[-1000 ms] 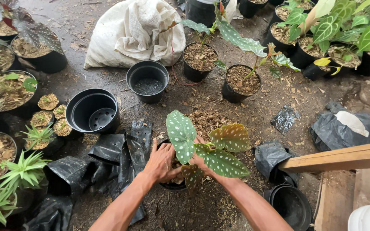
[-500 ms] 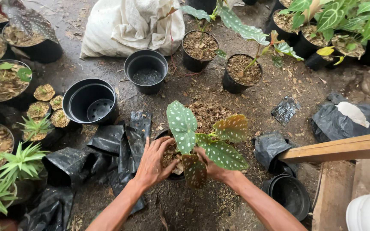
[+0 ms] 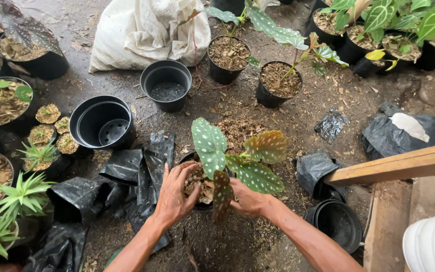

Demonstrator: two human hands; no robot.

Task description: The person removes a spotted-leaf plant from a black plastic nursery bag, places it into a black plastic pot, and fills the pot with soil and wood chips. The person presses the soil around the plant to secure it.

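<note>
Landmark: small black pot (image 3: 193, 160) holding a spotted-leaf plant (image 3: 237, 161), on the soil-strewn ground at the centre of the view.
Spotted-leaf plant: stands upright in the small black pot; long green leaves with pale dots, one leaf brownish, one dark leaf hanging toward the camera.
Potting mix: coarse brown chips (image 3: 200, 181) fill the small black pot around the stem.
Left hand (image 3: 174, 194): on the near-left rim of the small black pot, fingers curled and spread, pressing on the chips; it cups the mix and pot edge rather than closing round anything.
Right hand (image 3: 247, 199): on the near-right side of the small black pot, partly under the leaves, fingers bent inward against the plant's base; how tightly it closes is hidden by foliage.
Black plastic bags (image 3: 137, 168): crumpled, just left of the small black pot, touching its side.
Nested empty pots (image 3: 101, 123): beyond and left of the small black pot.
Single empty pot (image 3: 166, 85): straight beyond the small black pot, well apart.
White sack (image 3: 147, 30): farther beyond the single empty pot.
Two planted pots (image 3: 278, 83): beyond and right of the small black pot.
Wooden plank (image 3: 404, 163): right of the small black pot, well apart.
</note>
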